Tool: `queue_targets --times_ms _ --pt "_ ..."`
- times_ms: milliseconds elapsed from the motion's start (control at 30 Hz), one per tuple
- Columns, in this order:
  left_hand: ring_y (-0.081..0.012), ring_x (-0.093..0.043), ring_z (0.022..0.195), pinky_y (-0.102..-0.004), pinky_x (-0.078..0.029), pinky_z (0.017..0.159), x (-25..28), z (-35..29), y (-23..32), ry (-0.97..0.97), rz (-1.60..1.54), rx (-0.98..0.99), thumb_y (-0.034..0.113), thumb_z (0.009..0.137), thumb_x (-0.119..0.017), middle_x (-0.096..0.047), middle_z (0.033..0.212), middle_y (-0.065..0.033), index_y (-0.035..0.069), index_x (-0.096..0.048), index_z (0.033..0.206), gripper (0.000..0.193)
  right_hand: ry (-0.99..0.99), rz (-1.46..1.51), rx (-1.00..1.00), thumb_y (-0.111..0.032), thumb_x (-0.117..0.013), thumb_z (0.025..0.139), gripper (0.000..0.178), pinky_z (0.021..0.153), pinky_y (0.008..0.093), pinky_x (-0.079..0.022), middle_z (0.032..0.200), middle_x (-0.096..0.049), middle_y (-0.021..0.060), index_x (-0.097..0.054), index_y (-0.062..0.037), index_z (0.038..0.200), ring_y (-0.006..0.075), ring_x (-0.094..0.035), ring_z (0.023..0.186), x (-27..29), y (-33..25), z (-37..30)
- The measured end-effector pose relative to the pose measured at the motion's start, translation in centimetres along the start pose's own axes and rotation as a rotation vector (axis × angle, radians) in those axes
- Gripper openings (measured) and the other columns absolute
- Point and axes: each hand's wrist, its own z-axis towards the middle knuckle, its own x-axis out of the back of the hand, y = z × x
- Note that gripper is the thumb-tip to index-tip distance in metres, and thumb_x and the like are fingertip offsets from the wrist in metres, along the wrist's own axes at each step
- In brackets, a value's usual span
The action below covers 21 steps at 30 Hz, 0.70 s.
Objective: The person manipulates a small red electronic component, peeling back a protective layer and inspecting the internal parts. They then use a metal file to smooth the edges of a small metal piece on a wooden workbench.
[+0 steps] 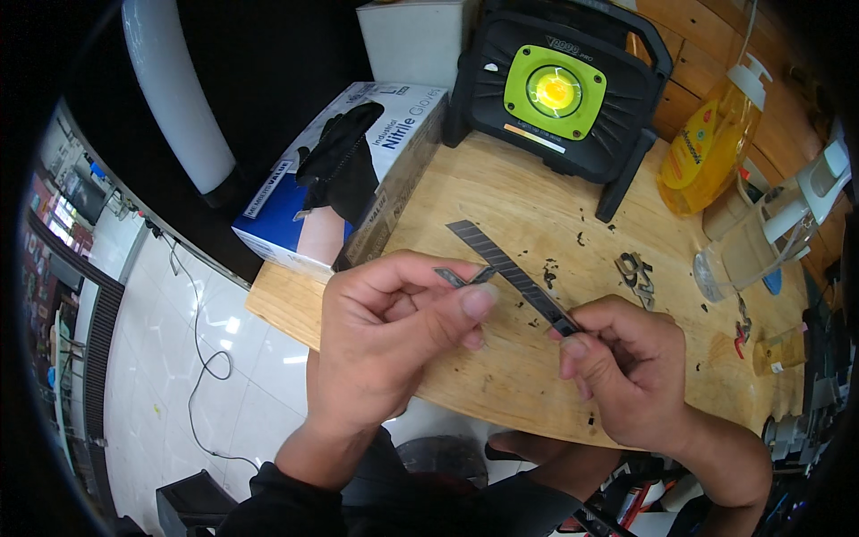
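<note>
1. Far to the left of the lamp [555, 94], a dark cable [230, 362] lies in a loose curve on the pale floor [152, 358].
2. Directly left of the lamp, and a little nearer to you, is the glove box [398, 143]; a black glove [344, 170] comes out from its opening.
3. Your left hand [385, 331] is on your side of the lamp, toward its left. The thumb and forefinger are pinching the small piece [452, 278], which is dark.
4. The blade [510, 273] is held between the lamp and you, just beside this piece; I cannot tell if they touch. It is dark with slanted lines, and its tip points away from you, to the left.
5. The lamp stands on the table [537, 394] and shines yellow from a green frame.
6. Your right hand [631, 367], nearer to you than the lamp and to its right, pinches the lower end of the blade between thumb and fingers.
7. Metal loops [634, 276] lie on your side of the lamp, also rightward.
8. Right of the lamp stand the soap bottle [702, 161], yellow, and the clear bottle [738, 255].
</note>
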Motion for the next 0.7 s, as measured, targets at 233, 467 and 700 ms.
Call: queue_targets --times_ms 233,467,700 --pt "-0.0181 -0.072 0.072 -0.0293 -0.062 0.067 0.04 0.00 -0.05 0.002 -0.039 -0.003 -0.003 0.093 -0.072 -0.071 0.088 -0.0157 -0.005 -0.069 0.107 0.014 -0.020 -0.004 -0.003 -0.004 -0.067 0.098 0.007 0.054 0.0219 -0.042 0.067 -0.065 0.0042 -0.066 0.0036 0.098 0.0043 -0.058 0.060 0.09 -0.02 0.09" --pt "-0.0187 -0.073 0.071 -0.0279 -0.062 0.068 -0.09 -0.03 0.34 -0.010 0.019 0.043 -0.008 0.089 -0.074 -0.073 0.090 -0.0168 -0.006 -0.070 0.106 0.017 -0.021 -0.014 0.003 -0.004 -0.068 0.098 0.007 0.054 0.0225 -0.044 0.066 -0.065 0.0041 -0.067 0.0033 0.097 0.0051 -0.059 0.059 0.00 -0.09 0.15" --pt "-0.0107 -0.072 0.074 -0.0206 -0.057 0.067 -0.17 -0.13 0.37 -0.041 0.055 0.037 -0.002 0.090 -0.079 -0.076 0.088 -0.0128 -0.008 -0.070 0.106 0.020 -0.034 -0.046 -0.010 -0.005 -0.069 0.097 0.007 0.055 0.0229 -0.045 0.067 -0.065 0.0043 -0.069 0.0024 0.097 0.0057 -0.061 0.060 0.02 -0.40 0.21"
